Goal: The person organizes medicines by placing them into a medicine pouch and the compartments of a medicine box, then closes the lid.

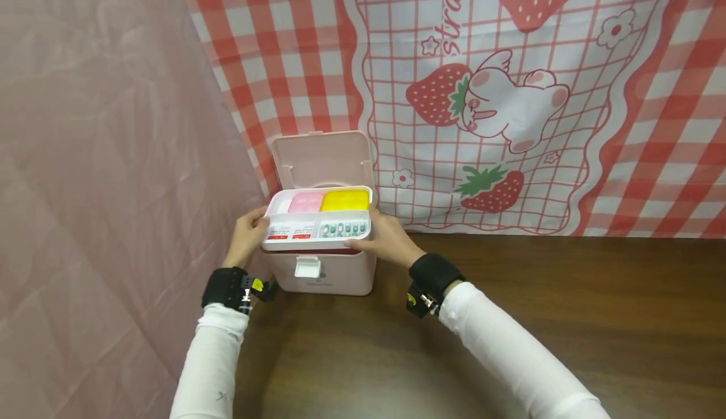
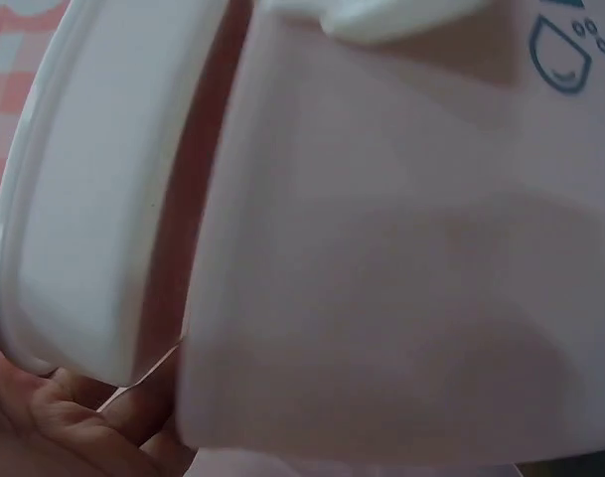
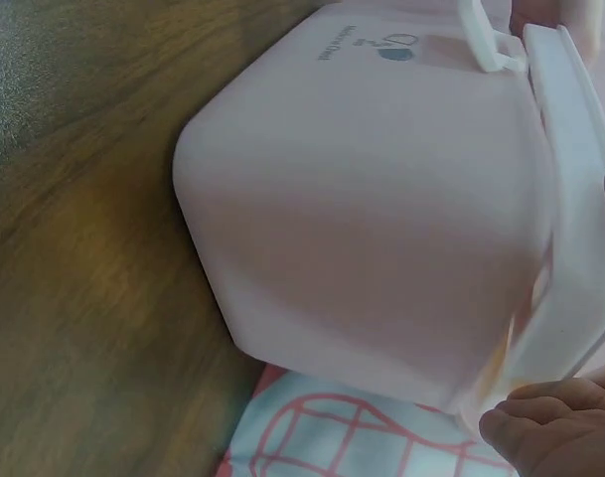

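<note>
A pale pink medicine box (image 1: 346, 277) stands with its lid (image 1: 324, 159) swung up at the back. Over its opening sits a white divided tray (image 1: 309, 246), tilted so its front edge is raised above the box rim. My left hand (image 1: 247, 236) grips the tray's left end, and my right hand (image 1: 391, 237) holds the right end with the thumb at the front edge. Inside the tray lie a pink piece (image 1: 307, 202), a yellow piece (image 1: 347, 200), a blister pack of green-and-white capsules (image 1: 343, 230) and white packs with red marks (image 1: 278, 232). In the left wrist view, a gap separates tray and box.
A white latch (image 1: 308, 267) hangs down on the box front. Behind the box hangs a red checked strawberry cloth (image 1: 482, 154); close on the left is a pink curtain (image 1: 130, 173). The brown wooden table (image 1: 539, 293) extends to the right and front.
</note>
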